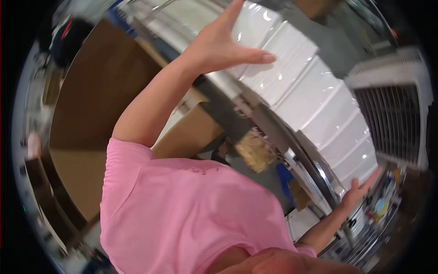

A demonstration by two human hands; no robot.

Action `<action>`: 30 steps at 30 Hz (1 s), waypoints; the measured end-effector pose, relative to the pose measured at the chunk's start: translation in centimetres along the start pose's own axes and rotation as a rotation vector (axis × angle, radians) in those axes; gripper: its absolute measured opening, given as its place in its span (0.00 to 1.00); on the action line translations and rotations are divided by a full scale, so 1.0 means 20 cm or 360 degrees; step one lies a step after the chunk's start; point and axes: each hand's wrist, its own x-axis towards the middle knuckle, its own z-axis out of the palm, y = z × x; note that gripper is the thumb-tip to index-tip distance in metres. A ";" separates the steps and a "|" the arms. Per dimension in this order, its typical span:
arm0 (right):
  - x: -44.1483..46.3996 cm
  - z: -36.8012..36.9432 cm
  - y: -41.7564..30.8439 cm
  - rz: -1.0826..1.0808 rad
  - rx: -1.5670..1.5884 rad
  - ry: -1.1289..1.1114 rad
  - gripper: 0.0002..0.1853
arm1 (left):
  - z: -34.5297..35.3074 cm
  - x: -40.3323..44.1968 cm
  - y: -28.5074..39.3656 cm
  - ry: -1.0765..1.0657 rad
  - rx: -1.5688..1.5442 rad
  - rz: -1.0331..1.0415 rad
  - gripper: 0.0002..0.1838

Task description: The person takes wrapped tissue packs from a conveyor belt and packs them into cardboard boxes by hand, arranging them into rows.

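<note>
A row of white packs [303, 98] in shiny clear plastic wrap runs diagonally between my two hands. My left hand [223, 48] is at the upper-left end, thumb stretched across the top of the packs and fingers reaching toward the top edge of the picture, partly cut off. At the lower-right end, my right hand [358, 194] lies along the last pack with fingers extended and thumb raised. The row is held between both palms. The undersides of the packs are hidden, so I cannot tell whether they rest on the metal-edged surface [319, 176] beneath.
A large open cardboard box [102, 86] stands to my left, with another cardboard flap [189, 134] near my body. A yellowish wrapped bundle [255, 150] is low beneath the metal edge. On the right is a grey-white slatted unit [388, 118]; cluttered small items [383, 203] lie below it.
</note>
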 end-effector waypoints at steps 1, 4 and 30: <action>0.02 0.06 -0.07 -0.0043 -0.0108 0.0011 0.53 | -0.12 -0.06 -0.03 0.0041 0.0053 0.0017 0.66; 0.07 0.34 -0.25 -0.0346 0.0065 -0.0195 0.54 | -0.49 -0.31 0.00 0.0274 -0.0129 -0.0278 0.66; -1.57 3.91 -0.10 -0.1054 -0.1975 -0.2313 0.42 | -0.69 -2.94 -2.41 0.0137 0.0562 -0.2124 0.50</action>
